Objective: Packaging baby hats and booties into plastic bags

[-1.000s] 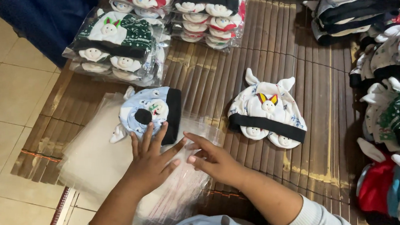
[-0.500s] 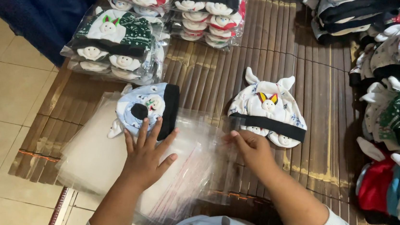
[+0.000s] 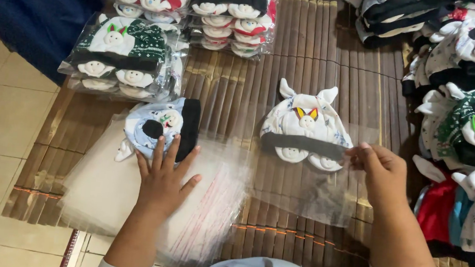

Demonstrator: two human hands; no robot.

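Two hands at work: left hand spread flat on the bag stack, right hand pinching a clear bag right of it—best keep the stack pinned.

Stack of plastic bags lies left on the mat, a folded hat on its far edge. Loose bag right of it, over another hat. Bagged hat packs behind.
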